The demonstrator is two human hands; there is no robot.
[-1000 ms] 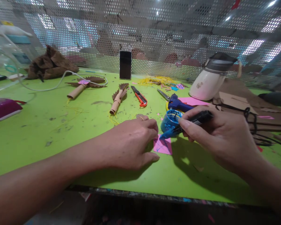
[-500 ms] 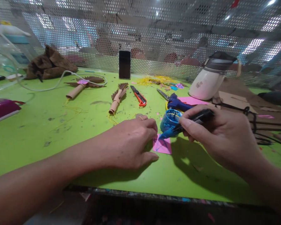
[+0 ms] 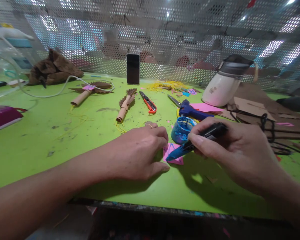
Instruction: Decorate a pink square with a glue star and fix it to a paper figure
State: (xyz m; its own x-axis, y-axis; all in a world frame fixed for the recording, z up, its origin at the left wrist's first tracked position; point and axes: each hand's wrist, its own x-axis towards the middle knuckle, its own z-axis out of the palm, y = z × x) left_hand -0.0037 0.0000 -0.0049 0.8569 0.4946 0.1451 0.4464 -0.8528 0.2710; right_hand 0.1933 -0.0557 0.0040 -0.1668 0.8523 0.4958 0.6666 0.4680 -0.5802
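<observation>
Your right hand (image 3: 230,150), pinched around the black marker (image 3: 211,132), has drawn its blue-coated tip from the upper part of the pink paper (image 3: 179,159) to the lower left corner. In the head view, that paper lies flat on the green table (image 3: 32,143), just in front of the blue-stained jar (image 3: 178,133). The shift bares blue strokes near its top edge, so the coloring seems to have passed to another part. Your left hand (image 3: 145,151), thumb spread from bent fingers, seems to steady the left edge; its fingertips are partly hidden.
</observation>
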